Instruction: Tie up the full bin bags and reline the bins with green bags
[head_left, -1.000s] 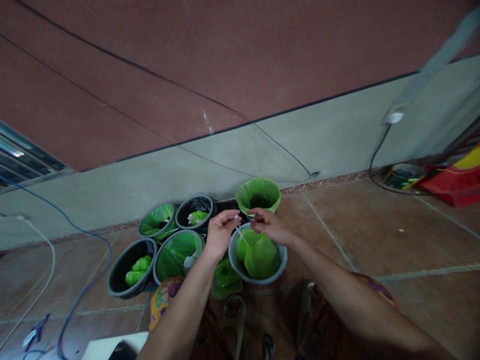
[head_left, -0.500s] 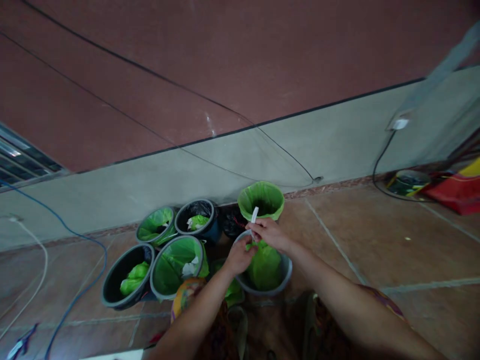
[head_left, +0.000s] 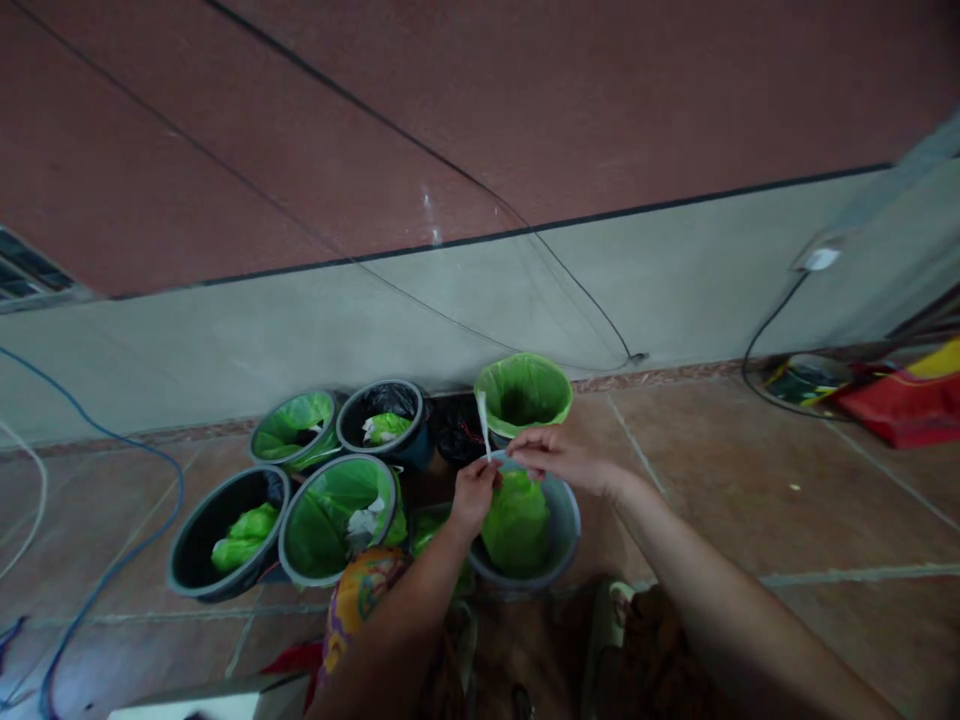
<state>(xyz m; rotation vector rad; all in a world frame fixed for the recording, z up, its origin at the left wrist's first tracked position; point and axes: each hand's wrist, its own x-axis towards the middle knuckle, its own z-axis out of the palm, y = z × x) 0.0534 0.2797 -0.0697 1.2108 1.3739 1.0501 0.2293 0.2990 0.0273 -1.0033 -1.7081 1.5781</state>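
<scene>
the left hand (head_left: 474, 495) pinches the low end of a white strip (head_left: 484, 425), which stands up past the fingers toward the far side. just to its right, the right hand (head_left: 559, 458) reaches in palm down, fingers loosely bent and a little apart, with nothing seen between them; whether its fingertips touch anything below cannot be told. under both hands, a green bag (head_left: 516, 530) sits inside the grey pail (head_left: 566, 545), bunched and narrowing toward its top. the work on this bag looks partway: it is drawn together and the strip is up at its neck, but no finished knot shows, so the fastening seems left to do, though the fingers hide the spot. on the far side, beyond the pail, a green-lined bin (head_left: 525, 385) gapes wide, its liner over the rim and not gathered. to the left, two more bins, the far left bin (head_left: 292, 425) and the near middle bin (head_left: 334, 520), have green liners likewise spread. the near left bin (head_left: 225, 530) and the black-lined bin (head_left: 379, 415) each hold a bunched green bundle, which look further along, though no ties can be made out. a black bag (head_left: 457, 425) lies between the far bins.
</scene>
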